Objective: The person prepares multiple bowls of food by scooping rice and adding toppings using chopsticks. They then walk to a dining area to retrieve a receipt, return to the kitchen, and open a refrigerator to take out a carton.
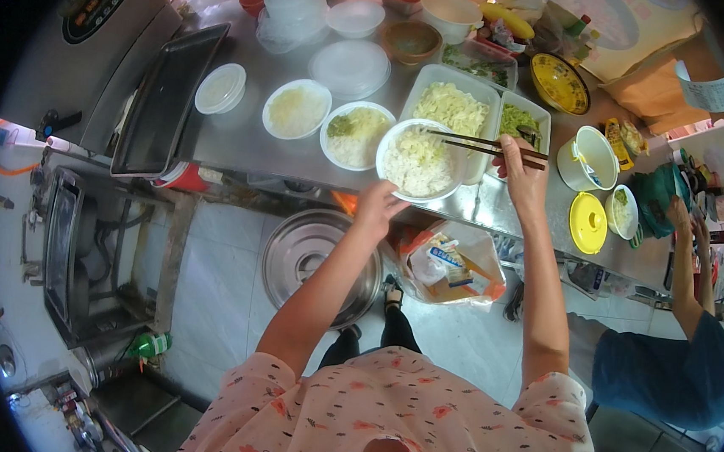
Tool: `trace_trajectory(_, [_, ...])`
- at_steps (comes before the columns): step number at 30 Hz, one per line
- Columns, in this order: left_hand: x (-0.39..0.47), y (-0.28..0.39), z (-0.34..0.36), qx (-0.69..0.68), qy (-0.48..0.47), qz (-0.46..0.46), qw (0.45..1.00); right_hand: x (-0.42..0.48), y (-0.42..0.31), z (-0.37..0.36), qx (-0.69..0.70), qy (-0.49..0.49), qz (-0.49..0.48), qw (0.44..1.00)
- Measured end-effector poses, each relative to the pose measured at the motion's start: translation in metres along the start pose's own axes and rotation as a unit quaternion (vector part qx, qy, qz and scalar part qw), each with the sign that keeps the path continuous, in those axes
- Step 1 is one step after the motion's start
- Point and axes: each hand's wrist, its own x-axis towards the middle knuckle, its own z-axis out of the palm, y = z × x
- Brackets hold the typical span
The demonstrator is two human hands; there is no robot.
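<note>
My left hand (377, 209) grips the near rim of a round white bowl (420, 174) of rice topped with pale chopped vegetable. In my right hand (517, 168) is a pair of dark chopsticks (486, 145), their tips over that bowl's food. Behind the bowl stands a rectangular tub of pale chopped vegetable (451, 102); right of it is a smaller tub of green chopped vegetable (519, 121) with a spoon in it. To the left are a bowl of rice with green and pale toppings (354, 144) and another bowl of rice (296, 111).
A lidded white tub (220, 89), stacked lids (349, 70) and a black tray (167, 102) lie leftward. Rightward are a white bucket (587, 159) and a yellow lid (587, 223). A co-worker (663, 364) stands at the right. Below are a bin bag (451, 268) and a large metal lid (295, 259).
</note>
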Motion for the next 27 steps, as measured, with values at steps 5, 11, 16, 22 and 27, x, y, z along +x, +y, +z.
trace_trajectory(5, [0.001,-0.001,-0.009,-0.007,-0.002,0.007,1.000,-0.017,-0.009,-0.011,0.023,0.016,0.001,1.000])
trace_trajectory(11, [0.003,-0.006,-0.007,-0.019,-0.004,-0.004,1.000,-0.035,0.011,0.002,0.045,-0.007,-0.026,0.999])
trace_trajectory(16, [0.004,-0.010,-0.013,-0.025,-0.001,-0.003,1.000,-0.021,0.012,-0.019,0.149,0.088,0.013,0.985])
trace_trajectory(22, [0.004,-0.012,-0.017,-0.028,0.008,-0.006,1.000,-0.002,0.010,-0.031,0.273,0.151,0.038,0.949])
trace_trajectory(27, [-0.005,-0.012,-0.014,-0.031,0.014,0.000,0.999,0.037,0.020,-0.009,0.149,0.158,0.042,0.975])
